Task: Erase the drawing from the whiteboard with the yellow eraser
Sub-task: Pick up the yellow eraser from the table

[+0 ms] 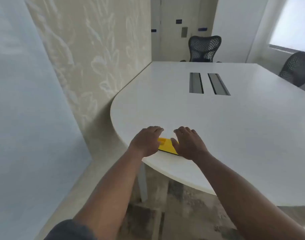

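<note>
White rounded bench (226, 135) with two grey cable slots (209, 83). Leaf-patterned wall (89, 54) left, pale door (179, 28) behind. Two black mesh chairs (205, 48) far side. Bright window (295, 23) right. Mottled floor (183, 213) below.

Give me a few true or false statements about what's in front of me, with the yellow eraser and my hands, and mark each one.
1. The yellow eraser lies on the white table near its front edge. True.
2. The left hand has lifted the eraser clear of the table. False: it sits on the table between both hands.
3. The right hand is palm down beside the eraser. True.
4. Three chairs stand at the table. False: two mesh chairs show.
</note>
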### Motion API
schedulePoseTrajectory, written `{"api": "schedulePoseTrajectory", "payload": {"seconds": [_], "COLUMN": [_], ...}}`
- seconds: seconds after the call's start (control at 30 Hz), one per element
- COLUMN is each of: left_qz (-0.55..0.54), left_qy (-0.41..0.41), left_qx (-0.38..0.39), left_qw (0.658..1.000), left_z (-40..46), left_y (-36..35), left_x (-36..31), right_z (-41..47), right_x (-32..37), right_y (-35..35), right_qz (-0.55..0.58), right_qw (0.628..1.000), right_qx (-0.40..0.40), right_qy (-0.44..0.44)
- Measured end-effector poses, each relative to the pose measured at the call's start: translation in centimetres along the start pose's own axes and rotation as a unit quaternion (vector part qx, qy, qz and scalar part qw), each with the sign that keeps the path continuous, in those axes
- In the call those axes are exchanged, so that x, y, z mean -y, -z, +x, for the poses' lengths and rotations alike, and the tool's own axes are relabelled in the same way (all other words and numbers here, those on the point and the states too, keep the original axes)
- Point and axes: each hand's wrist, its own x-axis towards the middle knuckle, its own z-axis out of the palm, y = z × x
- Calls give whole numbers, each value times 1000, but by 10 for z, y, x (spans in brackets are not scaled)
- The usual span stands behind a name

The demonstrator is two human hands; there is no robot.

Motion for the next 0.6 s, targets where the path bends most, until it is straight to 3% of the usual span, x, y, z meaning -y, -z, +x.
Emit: {"api": "schedulePoseTrajectory", "payload": {"seconds": [0.17, 0.3, 0.43, 0.6], "left_qz": [25, 8, 12, 59], "left_qy": [-2, 39, 30, 39], "left_qx": [112, 141, 117, 28], "left_qw": [993, 989, 993, 997], "left_z": [35, 45, 45, 26], "left_y": [-41, -53, -51, -19], "left_x": [-10, -13, -11, 2], "right_z": [-9, -6, -2, 15], "right_x": [-33, -39, -40, -11], "right_y": [-30, -40, -43, -21], "right_qz": [20, 24, 24, 20], "right_qw": [998, 996, 996, 998], "right_qx": [64, 80, 74, 19], "right_qy": [-5, 22, 36, 63]}}
